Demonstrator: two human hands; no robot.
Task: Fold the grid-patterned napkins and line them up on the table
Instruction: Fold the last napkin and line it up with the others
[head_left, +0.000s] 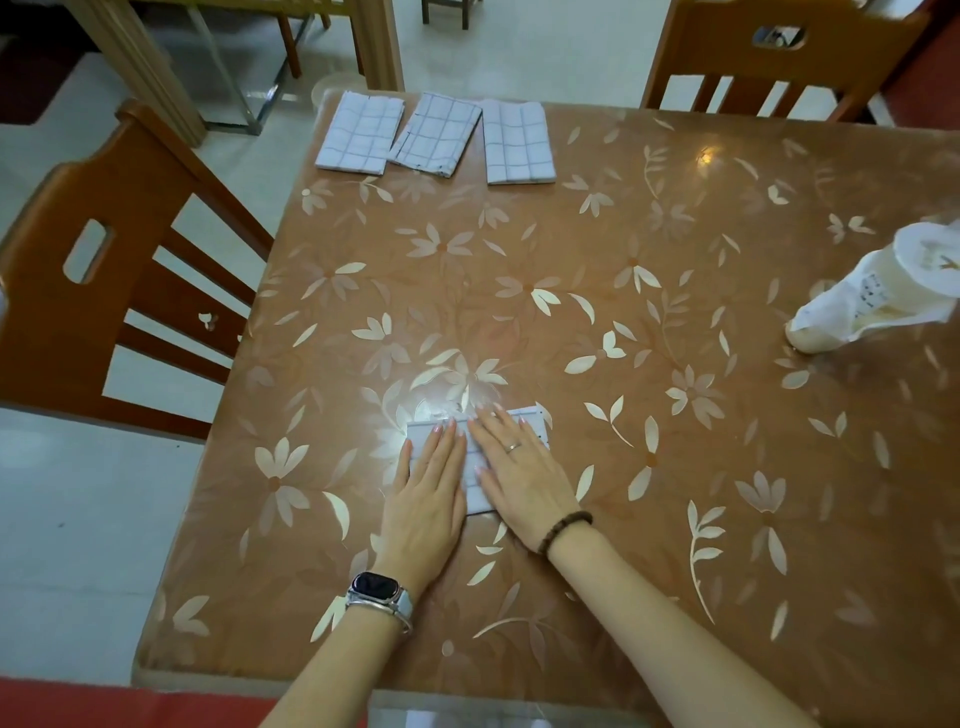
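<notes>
A folded white napkin with a grey grid (474, 470) lies near the front middle of the table (623, 312). My left hand (430, 499) and my right hand (519, 467) both press flat on it with straight fingers, side by side, hiding most of it. Three folded grid napkins lie in a row at the table's far left edge: the left one (360, 131), the middle one (436, 134) slightly tilted, the right one (517, 141).
A cup wrapped in a white plastic bag (878, 291) stands at the table's right side. Wooden chairs stand at the left (104, 270) and far right (774, 57). The table has a brown floral cover.
</notes>
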